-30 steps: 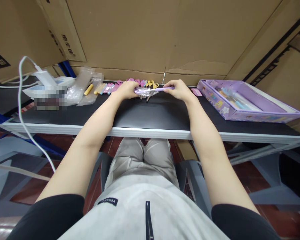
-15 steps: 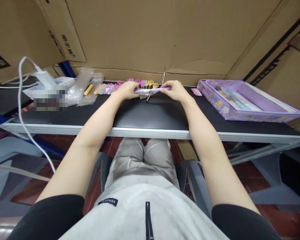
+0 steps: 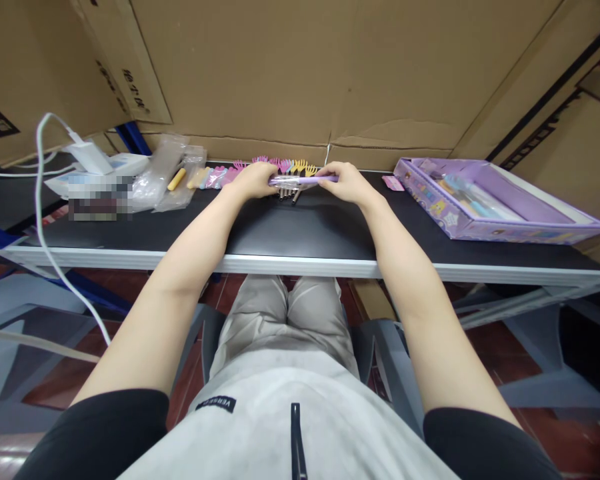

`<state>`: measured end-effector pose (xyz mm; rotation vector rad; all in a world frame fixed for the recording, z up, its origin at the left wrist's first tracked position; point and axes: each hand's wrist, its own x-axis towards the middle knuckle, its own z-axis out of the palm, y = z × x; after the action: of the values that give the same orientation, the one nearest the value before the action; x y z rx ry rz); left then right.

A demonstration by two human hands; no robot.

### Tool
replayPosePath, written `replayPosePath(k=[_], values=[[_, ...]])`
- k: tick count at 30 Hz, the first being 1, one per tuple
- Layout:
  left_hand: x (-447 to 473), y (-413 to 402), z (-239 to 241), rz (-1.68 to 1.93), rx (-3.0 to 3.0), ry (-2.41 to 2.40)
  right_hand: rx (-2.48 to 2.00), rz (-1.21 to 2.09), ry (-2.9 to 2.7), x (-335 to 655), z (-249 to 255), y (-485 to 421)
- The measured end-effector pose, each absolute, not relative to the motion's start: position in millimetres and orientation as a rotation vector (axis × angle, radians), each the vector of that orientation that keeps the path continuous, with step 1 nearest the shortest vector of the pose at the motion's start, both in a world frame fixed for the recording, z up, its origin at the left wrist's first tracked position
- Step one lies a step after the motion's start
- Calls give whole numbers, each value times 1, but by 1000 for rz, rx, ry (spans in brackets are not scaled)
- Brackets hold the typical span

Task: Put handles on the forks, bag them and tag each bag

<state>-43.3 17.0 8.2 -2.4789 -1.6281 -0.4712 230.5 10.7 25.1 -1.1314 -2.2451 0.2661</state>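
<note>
At the left end of the bench (image 3: 300, 233) I can make out a white plug (image 3: 91, 158) with its cable, and a pixelated patch in front of it that I cannot read. Next come clear plastic bags (image 3: 153, 183), with a yellow stick (image 3: 177, 179) on them, then a pastel row of pieces (image 3: 217, 177) running up to my left hand (image 3: 254, 180). Its fingers are closed on a clear wrapper (image 3: 288, 181), and my right hand (image 3: 349, 182) pinches a purple stick (image 3: 310, 180) that lies crosswise between the two hands, its left part inside the wrapper. Pink and yellow claw-shaped tops (image 3: 300, 165) show just behind, with dark tips (image 3: 296, 198) poking out in front. Right of the hands I have a small pink card (image 3: 393, 183), then an open purple box (image 3: 525, 233) with packets inside.
</note>
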Motion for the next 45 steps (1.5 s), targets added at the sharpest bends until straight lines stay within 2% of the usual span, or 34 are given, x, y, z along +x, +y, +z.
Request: replayPosePath(k=[45], values=[[-56,24,5,-521,-2428,-1715,-1160,399,-2149,249,12,37]])
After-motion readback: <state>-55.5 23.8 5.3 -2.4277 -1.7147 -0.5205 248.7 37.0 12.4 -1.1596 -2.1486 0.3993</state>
